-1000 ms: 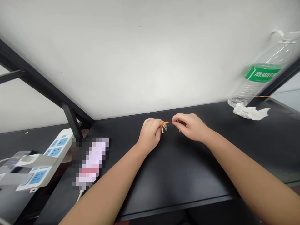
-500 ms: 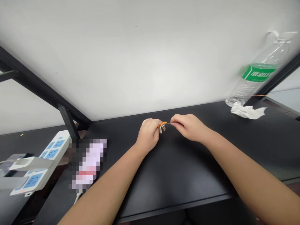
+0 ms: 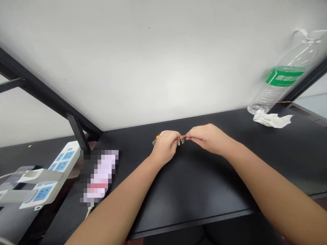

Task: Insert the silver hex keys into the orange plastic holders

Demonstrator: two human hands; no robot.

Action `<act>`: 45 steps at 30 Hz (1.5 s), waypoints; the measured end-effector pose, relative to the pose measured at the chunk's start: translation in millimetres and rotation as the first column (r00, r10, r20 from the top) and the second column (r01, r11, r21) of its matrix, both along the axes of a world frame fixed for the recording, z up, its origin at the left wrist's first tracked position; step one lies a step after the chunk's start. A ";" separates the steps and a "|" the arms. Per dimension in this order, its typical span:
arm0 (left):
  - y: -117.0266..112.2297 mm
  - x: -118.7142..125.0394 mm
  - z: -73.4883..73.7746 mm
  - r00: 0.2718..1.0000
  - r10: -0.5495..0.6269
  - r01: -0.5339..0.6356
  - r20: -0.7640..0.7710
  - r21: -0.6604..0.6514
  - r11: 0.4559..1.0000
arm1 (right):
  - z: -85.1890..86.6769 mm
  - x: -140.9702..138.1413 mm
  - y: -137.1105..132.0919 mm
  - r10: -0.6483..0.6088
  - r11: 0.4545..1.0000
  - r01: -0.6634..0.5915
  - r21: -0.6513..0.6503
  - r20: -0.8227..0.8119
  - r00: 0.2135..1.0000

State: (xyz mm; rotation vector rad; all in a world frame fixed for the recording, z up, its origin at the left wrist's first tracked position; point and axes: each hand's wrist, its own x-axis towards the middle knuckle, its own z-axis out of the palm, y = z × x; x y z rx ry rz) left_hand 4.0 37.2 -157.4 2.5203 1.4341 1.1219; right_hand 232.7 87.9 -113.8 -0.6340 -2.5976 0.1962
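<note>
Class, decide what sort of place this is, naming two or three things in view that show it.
Probably an indoor desk or workbench area, perhaps an office: a black tabletop against a pale wall, with a white power strip holding plugs off to the left.

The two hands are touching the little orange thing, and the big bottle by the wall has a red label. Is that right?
Not quite: the label is green, not red, as the head view shows. So the left hand and right hand are touching the little orange thing, and the big bottle by the wall has a green label.
</note>
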 end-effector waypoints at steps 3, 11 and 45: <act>0.1 -0.7 -1.4 0.998 0.032 -0.034 0.050 0.042 0.999 | -7.0 -1.0 4.3 0.068 0.998 -0.069 -0.003 -0.098 0.993; -1.0 -1.0 -2.0 0.993 -0.047 0.039 0.107 0.080 0.996 | -9.1 1.3 3.1 0.088 0.995 -0.092 -0.034 -0.104 0.991; -4.1 -0.5 1.7 0.990 -0.010 -0.018 0.143 0.193 0.981 | -24.0 -34.7 -7.9 -0.439 0.150 -0.497 -0.855 -0.507 0.741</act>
